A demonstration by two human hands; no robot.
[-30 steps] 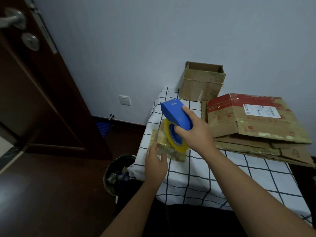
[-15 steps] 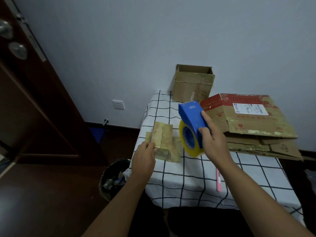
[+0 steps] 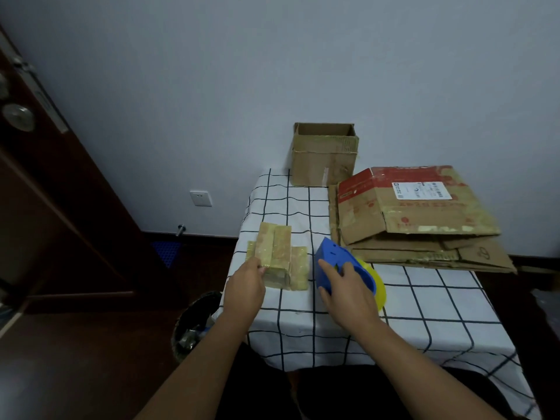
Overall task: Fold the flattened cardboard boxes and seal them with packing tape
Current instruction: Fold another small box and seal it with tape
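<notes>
The small box (image 3: 280, 259) lies on the table (image 3: 424, 301), near its left edge; it is folded and wrapped in shiny tape, so I judge it is already sealed or nearly so. The left hand (image 3: 246, 291) is at its near left corner; the thumb and fingertips touch the side of it, it seems in a light pinch, probably to keep the box from sliding or to be ready to lift it away.

The dispenser (image 3: 345, 272), blue with a yellow roll, rests on the cloth just beside the box, on its right. The right hand (image 3: 348, 294) lies on top of it with the fingers curved over the blue body; the grip looks loose, as of a hand which puts the tool down, but I cannot tell if it is releasing.

The tool is placed between the box and the flat boxes (image 3: 418, 228), I think so that it is near for the next one. These flat boxes are stacked on the right side of the table, the red-printed one on top; they are not yet folded, so much of the task remains. An open box (image 3: 324, 156) stands upright at the far edge by the wall; a bin (image 3: 194, 322) is on the floor under the left corner.
</notes>
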